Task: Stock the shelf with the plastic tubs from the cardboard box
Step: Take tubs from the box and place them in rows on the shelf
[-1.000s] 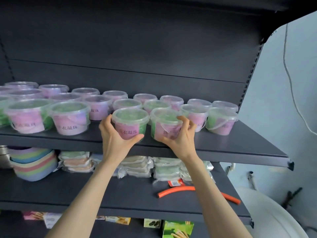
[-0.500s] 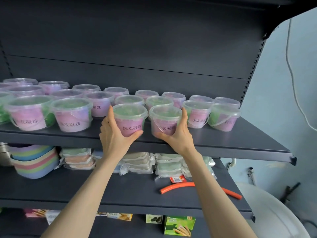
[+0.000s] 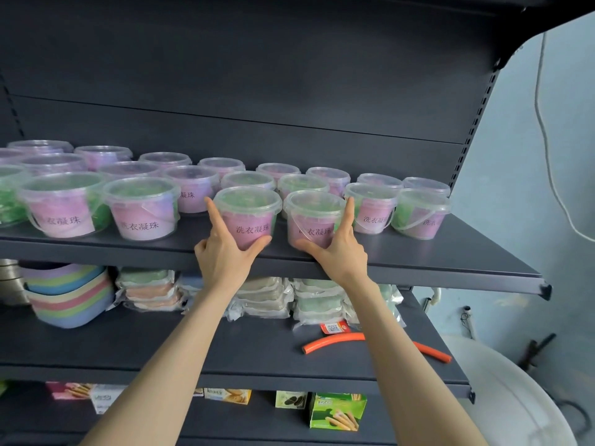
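Several clear plastic tubs with pink labels and green or purple contents stand in rows on the dark upper shelf [image 3: 450,255]. Two of them are in the front row near the shelf edge. My left hand [image 3: 222,252] cups the left tub [image 3: 248,217], index finger up its left side and thumb under its front. My right hand [image 3: 338,252] mirrors this on the right tub [image 3: 314,217]. Both tubs rest upright on the shelf, nearly touching each other. No cardboard box is in view.
On the shelf below are stacked pastel bowls [image 3: 67,294], wrapped packets [image 3: 264,297] and an orange hose [image 3: 335,341]. Biscuit boxes [image 3: 336,410] sit on the bottom shelf. A white round object [image 3: 502,391] stands at the lower right, and a cable [image 3: 547,123] hangs on the wall.
Both tubs were turned so their labels face front and now sit closer together. My fingers have loosened from a full wrap to index finger and thumb only.
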{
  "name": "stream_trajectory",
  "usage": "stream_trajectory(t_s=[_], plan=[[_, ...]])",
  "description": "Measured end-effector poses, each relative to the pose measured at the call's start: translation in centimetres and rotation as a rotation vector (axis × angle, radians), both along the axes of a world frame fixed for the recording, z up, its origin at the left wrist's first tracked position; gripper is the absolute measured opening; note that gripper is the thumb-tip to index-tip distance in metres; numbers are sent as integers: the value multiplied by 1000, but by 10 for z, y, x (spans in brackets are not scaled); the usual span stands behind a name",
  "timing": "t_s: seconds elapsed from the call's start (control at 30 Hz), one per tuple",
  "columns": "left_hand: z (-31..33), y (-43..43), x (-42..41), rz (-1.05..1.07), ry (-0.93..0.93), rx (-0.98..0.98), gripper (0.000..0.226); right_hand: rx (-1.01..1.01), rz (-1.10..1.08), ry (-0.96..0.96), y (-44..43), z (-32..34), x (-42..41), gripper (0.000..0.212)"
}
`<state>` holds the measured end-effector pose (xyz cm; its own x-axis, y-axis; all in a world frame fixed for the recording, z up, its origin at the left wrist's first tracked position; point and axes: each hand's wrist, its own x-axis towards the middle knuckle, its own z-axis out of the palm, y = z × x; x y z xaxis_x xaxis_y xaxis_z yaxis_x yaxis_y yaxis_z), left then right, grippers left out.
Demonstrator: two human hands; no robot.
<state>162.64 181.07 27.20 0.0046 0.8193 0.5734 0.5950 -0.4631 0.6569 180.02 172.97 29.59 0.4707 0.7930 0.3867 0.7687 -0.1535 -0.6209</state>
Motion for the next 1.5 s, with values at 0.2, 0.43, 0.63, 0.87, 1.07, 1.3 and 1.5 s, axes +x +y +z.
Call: stream_trajectory(t_s=[0.2, 0.43, 0.63, 0.87, 1.07, 1.3, 1.5], plan=[[4, -3, -7, -53, 81, -88, 107, -46, 15, 119, -8, 7, -4, 121], [19, -36, -45, -80, 283, -87, 42, 8, -42, -70, -48, 2, -23, 61], [4, -113, -88, -231, 236, 69, 19, 30, 41, -115, -107, -27, -63, 27], [-109, -221, -145, -309, 375, -175, 17, -159, 161, 15, -195, -143, -126, 24], [-201, -281, -201, -318, 412, -481, 16, -442, 186, 108, -245, -239, -187, 26], [-254, -255, -266, -289, 342, -682, 17, -564, 209, 163, -216, -287, -253, 22], [-311, -176, -322, -313, 283, -839, 18, -630, 91, 254, -147, -334, -311, 19]])
